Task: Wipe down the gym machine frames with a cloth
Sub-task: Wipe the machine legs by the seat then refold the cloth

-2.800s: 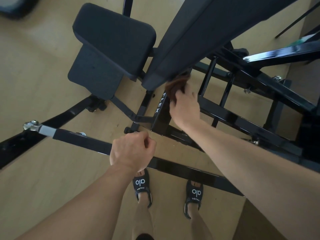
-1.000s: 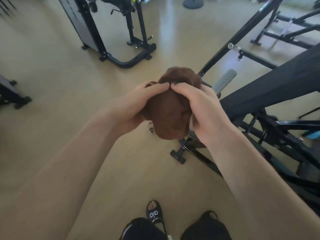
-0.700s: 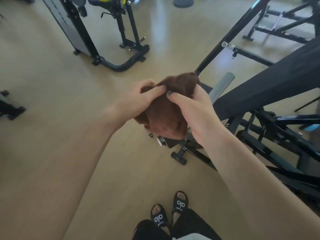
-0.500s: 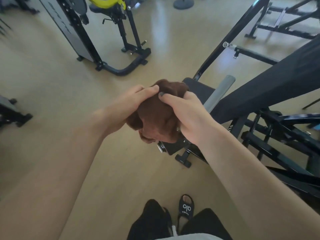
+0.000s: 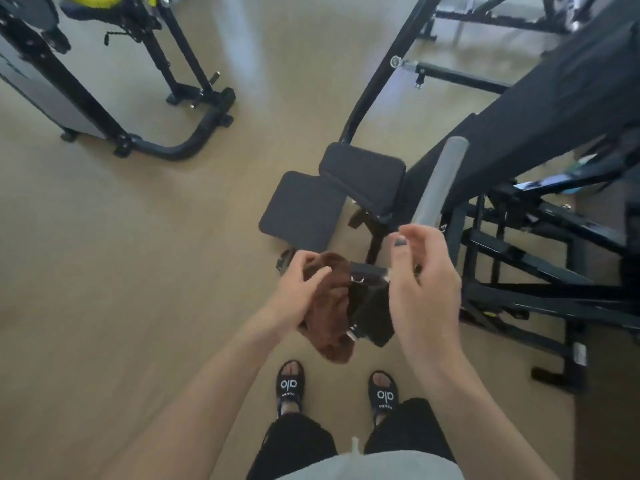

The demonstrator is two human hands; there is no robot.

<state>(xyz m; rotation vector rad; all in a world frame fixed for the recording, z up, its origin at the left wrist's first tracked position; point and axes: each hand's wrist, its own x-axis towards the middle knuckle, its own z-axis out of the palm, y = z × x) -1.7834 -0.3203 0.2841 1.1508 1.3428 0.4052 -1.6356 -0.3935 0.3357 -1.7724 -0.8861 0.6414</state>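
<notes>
The soft, crumpled brown terry cloth (image 5: pixel 327 306), light and floppy, hangs bunched in the curled fingers of the left hand (image 5: pixel 298 292), just beside the loosely spread, empty right hand (image 5: pixel 420 289), and is best gripped as a wad.

I see a tan glossy floor (image 5: pixel 104 271) catching pale light; another black machine (image 5: pixel 173 143) with yellow padding (image 5: pixel 100 0) stands well off, upper left.

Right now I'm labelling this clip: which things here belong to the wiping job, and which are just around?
Job:
- brown cloth, held in the left hand
- right hand, off the cloth
- black machine frame
- grey bar

Just around:
- yellow-seated machine
- sandals
- floor
</notes>
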